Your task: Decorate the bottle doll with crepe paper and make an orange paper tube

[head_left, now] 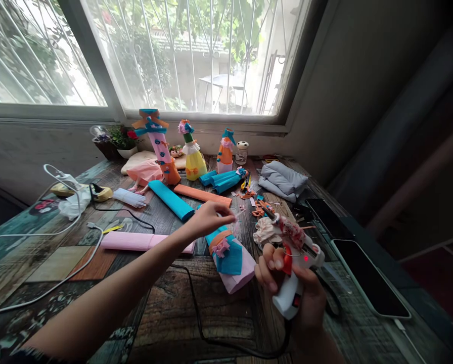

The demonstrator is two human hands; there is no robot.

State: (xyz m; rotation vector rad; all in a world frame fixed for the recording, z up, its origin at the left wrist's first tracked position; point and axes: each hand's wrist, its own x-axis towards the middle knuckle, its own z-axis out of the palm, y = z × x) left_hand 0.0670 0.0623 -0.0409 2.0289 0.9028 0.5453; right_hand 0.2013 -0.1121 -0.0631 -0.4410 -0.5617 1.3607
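Observation:
My right hand [310,293] is wrapped around a white hot glue gun [299,265] with an orange trigger and a small red light. The gun's nozzle points away to the upper left. My left hand [216,216] is closed in a pinch above the table; what its fingertips hold is too fine to make out. Below it lies a paper-wrapped object [232,265] in pink and blue, with an orange band and a pink paper flower. A crumpled pale cloth [266,231] lies close to the nozzle.
Rolls of blue [171,199], orange [204,194] and pink crepe paper [135,241] lie about. Decorated pieces, including a yellow one [195,164], stand near the window. Paper scraps [262,208], a grey pouch [283,180] and a phone [370,278] are rightward. Cables [196,298] cross the table.

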